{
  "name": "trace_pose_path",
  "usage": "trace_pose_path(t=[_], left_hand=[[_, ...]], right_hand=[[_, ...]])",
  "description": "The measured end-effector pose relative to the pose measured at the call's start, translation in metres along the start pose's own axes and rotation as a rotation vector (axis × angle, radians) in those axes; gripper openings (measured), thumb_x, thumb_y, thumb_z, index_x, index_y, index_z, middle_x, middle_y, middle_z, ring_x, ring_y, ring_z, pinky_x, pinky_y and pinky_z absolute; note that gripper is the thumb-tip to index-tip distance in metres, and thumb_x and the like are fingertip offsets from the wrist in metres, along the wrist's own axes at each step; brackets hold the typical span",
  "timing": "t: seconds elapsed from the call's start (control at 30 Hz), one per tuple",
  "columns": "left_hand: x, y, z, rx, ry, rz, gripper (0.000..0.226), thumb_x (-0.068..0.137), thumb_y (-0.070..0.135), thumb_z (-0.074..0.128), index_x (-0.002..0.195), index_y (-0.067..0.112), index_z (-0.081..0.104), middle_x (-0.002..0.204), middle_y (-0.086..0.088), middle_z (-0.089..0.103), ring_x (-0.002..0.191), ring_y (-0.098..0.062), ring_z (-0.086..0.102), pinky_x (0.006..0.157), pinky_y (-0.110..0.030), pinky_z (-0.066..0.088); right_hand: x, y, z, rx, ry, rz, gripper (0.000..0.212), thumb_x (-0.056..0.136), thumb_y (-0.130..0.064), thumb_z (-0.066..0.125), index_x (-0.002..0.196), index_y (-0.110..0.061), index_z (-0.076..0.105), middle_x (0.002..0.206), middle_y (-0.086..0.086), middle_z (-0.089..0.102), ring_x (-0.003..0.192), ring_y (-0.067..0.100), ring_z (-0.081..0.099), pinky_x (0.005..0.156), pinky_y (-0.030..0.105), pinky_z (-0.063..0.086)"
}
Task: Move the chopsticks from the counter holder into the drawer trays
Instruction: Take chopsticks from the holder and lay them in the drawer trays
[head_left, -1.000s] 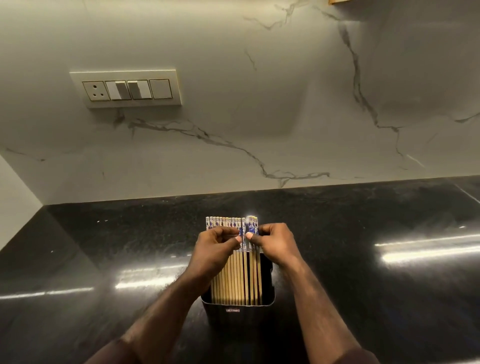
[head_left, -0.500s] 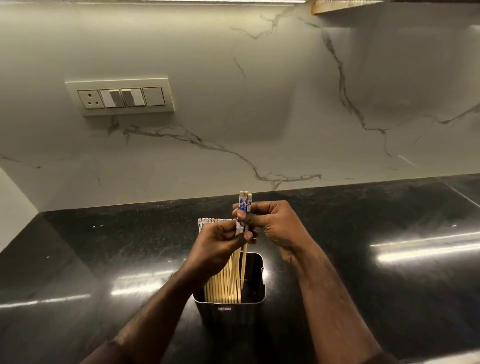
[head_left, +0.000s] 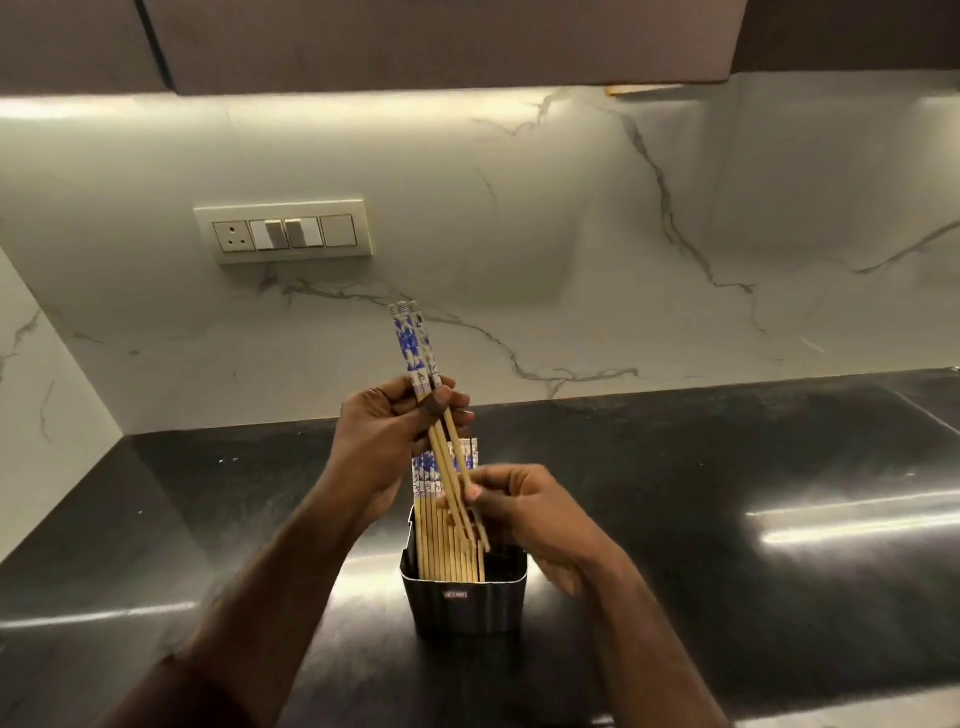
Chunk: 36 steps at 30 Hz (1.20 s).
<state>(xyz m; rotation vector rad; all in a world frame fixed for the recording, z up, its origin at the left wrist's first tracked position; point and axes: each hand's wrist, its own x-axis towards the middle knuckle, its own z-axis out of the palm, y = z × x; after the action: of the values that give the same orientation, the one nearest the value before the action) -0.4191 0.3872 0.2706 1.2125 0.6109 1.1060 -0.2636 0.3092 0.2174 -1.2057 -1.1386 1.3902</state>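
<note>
A person is lifting a few blue-patterned chopsticks (head_left: 435, 431) clear of the black holder (head_left: 465, 603) on the dark counter (head_left: 727, 467). A second ago they were standing in the row; now the left hand (head_left: 382, 441) is pinching them near the decorated tops, while the right hand (head_left: 524, 512), fingers curled, is steadying their lower ends. The remaining chopsticks (head_left: 447, 525) are waiting in the holder; no drawer is in view.
</note>
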Motion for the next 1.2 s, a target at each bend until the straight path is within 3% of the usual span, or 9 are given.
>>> trace_pose_path(t=[0.13, 0.27, 0.33, 0.47, 0.6, 0.77, 0.97, 1.2], left_hand=[[-0.022, 0.013, 0.007, -0.022, -0.075, -0.046, 0.029, 0.078, 0.014, 0.065, 0.103, 0.001, 0.067, 0.092, -0.018, 0.075, 0.084, -0.03, 0.074, 0.07, -0.033, 0.061], [-0.054, 0.027, 0.004, -0.06, -0.181, -0.097, 0.032, 0.076, 0.015, 0.066, 0.105, 0.0, 0.066, 0.093, -0.019, 0.075, 0.085, -0.029, 0.074, 0.07, -0.032, 0.061], [-0.074, 0.031, -0.001, -0.075, -0.228, -0.125, 0.034, 0.076, 0.015, 0.066, 0.106, -0.001, 0.066, 0.095, -0.019, 0.075, 0.086, -0.029, 0.074, 0.07, -0.031, 0.061], [-0.116, 0.026, -0.007, -0.101, -0.311, -0.165, 0.034, 0.078, 0.014, 0.067, 0.108, -0.002, 0.067, 0.1, -0.021, 0.073, 0.09, -0.03, 0.073, 0.072, -0.032, 0.06], [-0.157, 0.011, 0.008, -0.109, -0.343, -0.219, 0.03, 0.078, 0.014, 0.067, 0.104, 0.0, 0.068, 0.098, -0.022, 0.073, 0.092, -0.033, 0.073, 0.075, -0.036, 0.06], [-0.198, -0.006, 0.053, -0.12, -0.434, -0.302, 0.03, 0.078, 0.013, 0.066, 0.105, -0.001, 0.067, 0.1, -0.022, 0.073, 0.096, -0.035, 0.071, 0.08, -0.041, 0.06], [-0.242, -0.019, 0.121, -0.157, -0.534, -0.326, 0.034, 0.077, 0.016, 0.067, 0.106, -0.001, 0.066, 0.096, -0.018, 0.075, 0.092, -0.031, 0.073, 0.07, -0.032, 0.06], [-0.3, -0.043, 0.225, -0.133, -0.606, -0.349, 0.021, 0.088, 0.01, 0.061, 0.107, 0.0, 0.066, 0.099, -0.019, 0.074, 0.095, -0.034, 0.072, 0.081, -0.043, 0.06]], right_hand=[[-0.031, -0.008, 0.023, 0.008, 0.01, -0.033, 0.02, 0.098, -0.012, 0.056, 0.114, -0.008, 0.068, 0.104, 0.011, 0.075, 0.093, 0.021, 0.072, 0.084, 0.034, 0.058], [-0.069, -0.008, 0.048, 0.023, 0.03, -0.064, 0.021, 0.097, -0.012, 0.057, 0.114, -0.005, 0.068, 0.102, 0.017, 0.073, 0.089, 0.029, 0.07, 0.085, 0.043, 0.059], [-0.09, -0.003, 0.064, 0.061, 0.026, -0.043, 0.023, 0.097, -0.014, 0.058, 0.116, -0.006, 0.067, 0.102, 0.017, 0.073, 0.089, 0.029, 0.07, 0.08, 0.04, 0.059], [-0.133, 0.019, 0.09, 0.118, 0.036, 0.03, 0.028, 0.097, -0.024, 0.058, 0.121, -0.009, 0.064, 0.102, 0.017, 0.072, 0.089, 0.029, 0.069, 0.076, 0.039, 0.059], [-0.184, 0.045, 0.104, 0.085, 0.127, 0.13, 0.036, 0.095, -0.044, 0.058, 0.112, -0.014, 0.069, 0.099, 0.016, 0.073, 0.086, 0.027, 0.071, 0.073, 0.041, 0.061], [-0.255, 0.057, 0.098, 0.124, 0.267, 0.157, 0.043, 0.086, -0.049, 0.066, 0.109, -0.013, 0.071, 0.097, 0.016, 0.073, 0.088, 0.028, 0.071, 0.076, 0.041, 0.059], [-0.337, 0.055, 0.072, 0.117, 0.397, 0.166, 0.043, 0.084, -0.045, 0.068, 0.107, -0.009, 0.072, 0.097, 0.017, 0.072, 0.089, 0.031, 0.07, 0.081, 0.048, 0.058], [-0.445, 0.06, 0.027, 0.168, 0.564, 0.202, 0.033, 0.092, -0.037, 0.064, 0.103, -0.008, 0.074, 0.094, 0.018, 0.074, 0.083, 0.027, 0.072, 0.075, 0.046, 0.061]])
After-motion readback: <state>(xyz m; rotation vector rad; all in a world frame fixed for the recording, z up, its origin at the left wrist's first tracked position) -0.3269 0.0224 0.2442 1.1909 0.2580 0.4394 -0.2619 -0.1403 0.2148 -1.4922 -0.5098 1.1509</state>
